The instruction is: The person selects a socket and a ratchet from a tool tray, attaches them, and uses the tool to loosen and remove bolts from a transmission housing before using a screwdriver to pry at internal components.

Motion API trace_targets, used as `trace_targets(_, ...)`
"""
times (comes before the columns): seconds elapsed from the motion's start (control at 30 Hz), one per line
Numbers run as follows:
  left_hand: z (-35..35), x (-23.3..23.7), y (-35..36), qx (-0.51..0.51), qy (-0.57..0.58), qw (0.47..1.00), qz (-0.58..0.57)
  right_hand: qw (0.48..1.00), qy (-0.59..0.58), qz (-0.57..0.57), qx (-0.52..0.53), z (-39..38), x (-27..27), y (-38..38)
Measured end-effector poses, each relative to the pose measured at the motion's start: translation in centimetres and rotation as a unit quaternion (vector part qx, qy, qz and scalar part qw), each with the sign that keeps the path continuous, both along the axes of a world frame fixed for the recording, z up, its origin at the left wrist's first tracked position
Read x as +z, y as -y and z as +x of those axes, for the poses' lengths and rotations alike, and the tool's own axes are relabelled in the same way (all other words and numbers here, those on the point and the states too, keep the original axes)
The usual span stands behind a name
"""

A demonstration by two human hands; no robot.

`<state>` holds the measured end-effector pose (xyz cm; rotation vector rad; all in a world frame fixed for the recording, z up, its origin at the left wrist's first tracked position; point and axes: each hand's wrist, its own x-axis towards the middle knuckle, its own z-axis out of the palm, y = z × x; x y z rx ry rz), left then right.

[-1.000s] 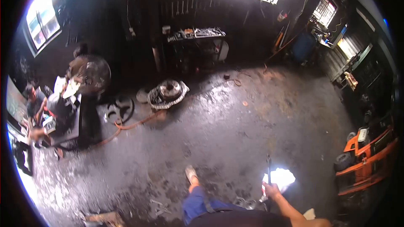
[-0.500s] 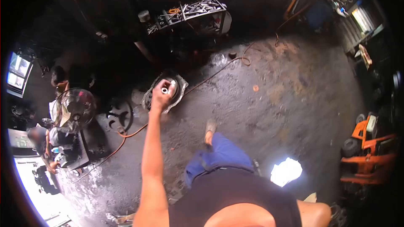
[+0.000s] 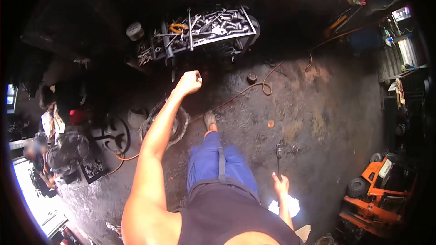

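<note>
Dim workshop with a stained, oil-dark concrete floor (image 3: 318,122). Against the far wall, a tool cart (image 3: 247,20) heaped with sockets and wrenches. Across the floor, an orange hose (image 3: 236,94) snaking from near the cart toward the left. Lower left of the cart, a round metal housing (image 3: 175,129) on the ground, partly hidden behind the lifted forearm, and beside it a dark spoked wheel (image 3: 111,131). At the lower right edge, an orange machine (image 3: 374,199). At the far left, another person (image 3: 34,152), blurred, next to a fan (image 3: 68,147).

Left hand (image 3: 188,82) out in front, over the floor just short of the cart. Curls into a tight fist around a small pale piece (image 3: 198,79), only a glint of it showing at the fingers, too small to identify.

Right hand (image 3: 281,185) low by the hip. Grips the bottom end of a long wrench (image 3: 278,156), shaft pointing up and away over bare floor. Just below that hand, a white patch (image 3: 284,206), overexposed.

Between the two hands, a blue trouser leg (image 3: 218,163) stretched forward, foot (image 3: 210,120) near the hose. Wrench and pale piece well apart.
</note>
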<state>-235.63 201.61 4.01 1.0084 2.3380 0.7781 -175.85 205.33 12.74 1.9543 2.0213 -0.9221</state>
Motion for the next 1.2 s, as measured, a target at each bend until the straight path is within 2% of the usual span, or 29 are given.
trace_targets(0.03, -2.8, -0.9, -3.7, -0.02, -0.04, 0.999, -0.019, 1.0, -0.004, 0.024, -0.01, -1.6, -1.3, -1.4)
trace_targets(0.07, -4.7, -2.6, -6.6, -0.037, -0.069, 0.996, -0.046, 0.995, 0.004, 0.104, 0.009, 0.5, -4.5, -1.4)
trace_targets(0.17, -10.0, -2.8, -14.4, -0.024, -0.053, 0.992, -0.111, 0.998, 0.057, 0.012, -0.012, -3.8, 0.1, -3.3)
trace_targets(0.2, -11.9, -3.6, -16.7, -0.036, -0.068, 0.989, -0.127, 0.982, 0.15, 0.109, 0.042, -2.7, -0.2, -2.9)
trace_targets(0.27, -14.8, -1.4, -20.4, -0.025, -0.1, 0.985, -0.138, 0.984, 0.172, -0.038, 0.033, -4.6, 3.9, -6.1)
trace_targets(0.3, -15.9, -2.7, -21.5, -0.024, -0.116, 0.983, -0.139, 0.976, 0.184, -0.111, 0.03, -5.7, 6.1, -7.7)
trace_targets(0.37, -18.1, -4.5, -23.8, -0.025, -0.126, 0.978, -0.162, 0.973, 0.198, -0.115, 0.027, -5.3, 4.8, -11.0)
trace_targets(0.4, -19.3, -7.1, -24.7, -0.02, -0.135, 0.975, -0.173, 0.98, 0.165, -0.109, -0.006, -3.0, 2.8, -12.5)
trace_targets(0.47, -20.2, -9.3, -25.5, -0.047, -0.135, 0.966, -0.217, 0.958, 0.219, -0.175, 0.049, -3.5, -1.0, -19.0)
trace_targets(0.5, -21.9, -9.8, -26.1, -0.035, -0.153, 0.965, -0.209, 0.972, 0.169, -0.092, 0.133, -1.9, -4.9, -22.0)
trace_targets(0.53, -22.2, -10.7, -26.2, -0.034, -0.161, 0.965, -0.205, 0.975, 0.09, -0.139, 0.148, -6.2, -5.2, -26.7)
trace_targets(0.57, -21.5, -11.4, -26.3, -0.034, -0.163, 0.966, -0.199, 0.975, 0.093, -0.041, 0.198, -10.6, -6.5, -30.2)
trace_targets(0.6, -21.7, -11.6, -26.8, -0.046, -0.16, 0.965, -0.205, 0.979, 0.071, -0.12, 0.147, -15.2, -7.1, -35.0)
trace_targets(0.63, -22.2, -12.4, -26.9, -0.075, -0.162, 0.963, -0.201, 0.977, 0.032, -0.037, 0.21, -17.9, -10.1, -39.1)
trace_targets(0.67, -22.9, -12.9, -26.8, -0.102, -0.166, 0.961, -0.196, 0.968, 0.04, -0.011, 0.246, -22.2, -11.5, -42.9)
trace_targets(0.7, -23.1, -11.9, -27.0, -0.116, -0.15, 0.962, -0.194, 0.97, 0.005, -0.028, 0.243, -29.0, -10.6, -45.6)
trace_targets(0.77, -23.8, -10.4, -26.9, -0.124, -0.14, 0.972, -0.144, 0.934, -0.184, 0.008, 0.305, -40.1, -9.7, -48.8)
trace_targets(0.8, -24.2, -9.5, -26.9, -0.129, -0.131, 0.977, -0.111, 0.912, -0.213, 0.065, 0.345, -43.6, -11.6, -50.1)
trace_targets(0.83, -24.8, -8.6, -27.0, -0.129, -0.101, 0.983, -0.087, 0.894, -0.28, 0.01, 0.35, -49.2, -9.8, -50.6)
trace_targets(0.87, -24.8, -7.7, -26.5, -0.124, -0.152, 0.979, 0.053, 0.905, -0.23, 0.022, 0.357, -52.9, -10.4, -51.1)
trace_targets(0.93, -25.1, -4.9, -26.5, -0.073, -0.164, 0.97, 0.166, 0.9, -0.239, 0.011, 0.364, -60.5, -11.2, -51.3)
trace_targets(0.97, -24.7, -1.6, -26.7, -0.037, -0.159, 0.97, 0.182, 0.873, -0.272, 0.052, 0.401, -63.4, -13.0, -51.4)
trace_targets(1.0, -24.5, 0.1, -26.6, 0.012, -0.192, 0.955, 0.226, 0.872, -0.25, 0.058, 0.417, -66.2, -13.5, -51.0)
trace_targets(1.07, -22.8, 5.9, -25.9, 0.131, -0.131, 0.943, 0.276, 0.851, -0.232, 0.097, 0.461, -70.9, -16.0, -50.2)
trace_targets(1.1, -22.1, 8.2, -25.3, 0.173, -0.112, 0.921, 0.33, 0.836, -0.223, 0.115, 0.488, -72.6, -17.3, -49.9)
trace_targets(1.13, -21.0, 10.4, -24.0, 0.226, -0.018, 0.91, 0.346, 0.817, -0.217, 0.131, 0.518, -74.2, -18.4, -49.4)
trace_targets(1.17, -19.5, 12.7, -22.8, 0.264, 0.019, 0.884, 0.385, 0.791, -0.226, 0.11, 0.557, -75.5, -19.4, -49.6)
trace_targets(1.2, -17.9, 14.3, -21.3, 0.301, 0.049, 0.853, 0.423, 0.781, -0.16, 0.086, 0.597, -77.0, -19.4, -48.5)
